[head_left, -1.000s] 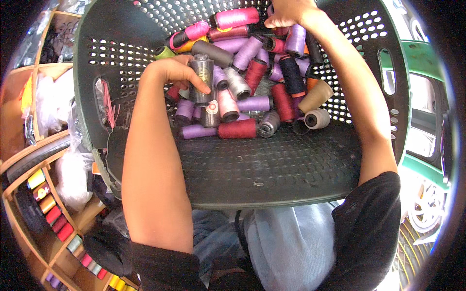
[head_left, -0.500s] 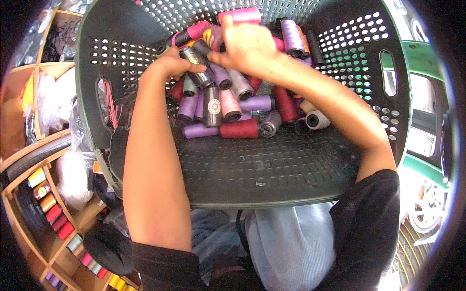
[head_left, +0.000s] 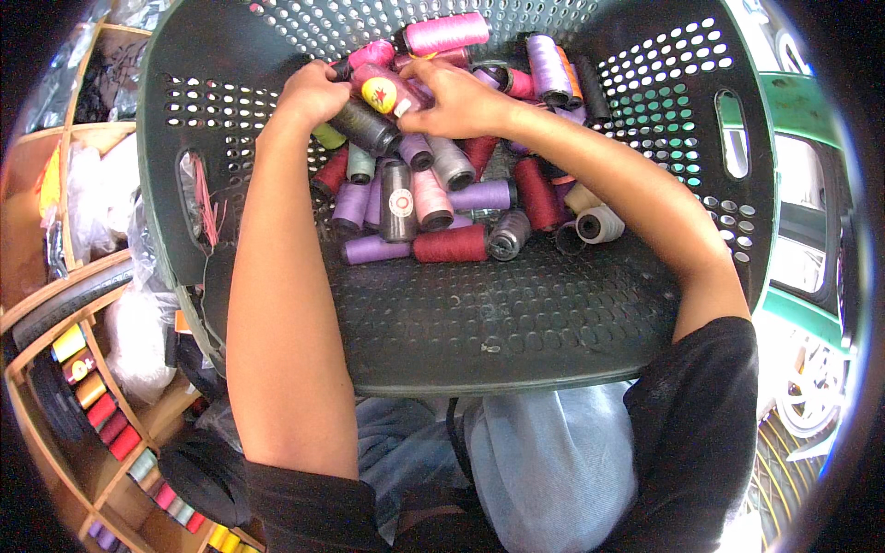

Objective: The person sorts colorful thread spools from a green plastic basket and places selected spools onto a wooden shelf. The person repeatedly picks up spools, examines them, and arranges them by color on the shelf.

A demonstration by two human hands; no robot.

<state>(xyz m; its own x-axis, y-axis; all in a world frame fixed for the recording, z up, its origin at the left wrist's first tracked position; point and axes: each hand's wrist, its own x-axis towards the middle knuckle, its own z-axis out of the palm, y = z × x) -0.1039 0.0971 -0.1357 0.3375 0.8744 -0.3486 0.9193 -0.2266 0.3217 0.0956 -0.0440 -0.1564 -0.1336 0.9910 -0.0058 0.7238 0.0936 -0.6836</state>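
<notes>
A dark perforated plastic basket [head_left: 442, 355] holds a heap of thread spools in purple, red, pink, grey and black. Toward its far left, my left hand [head_left: 316, 95] is closed round the end of a black thread spool [head_left: 366, 127], its fingers partly hidden. Just right of it, my right hand [head_left: 454, 100] has thumb and fingers on either side of a maroon thread spool [head_left: 385, 90] with a round yellow label. Behind them lies a bright pink spool [head_left: 447, 34]. Nearer me are a red spool [head_left: 450, 244] and a dark grey spool [head_left: 398, 203] with a round white label.
Wooden shelves [head_left: 101, 493] on the left hold more coloured spools and plastic bags [head_left: 138, 336]. Pink strands [head_left: 200, 198] hang at the basket's left handle hole. My legs in blue jeans [head_left: 553, 461] are under its near rim. A green frame [head_left: 807, 115] stands at right.
My right hand has drawn back slightly from the pink spool and come down onto the maroon spool. My left hand has shifted up and back, and the black spool has turned with it.
</notes>
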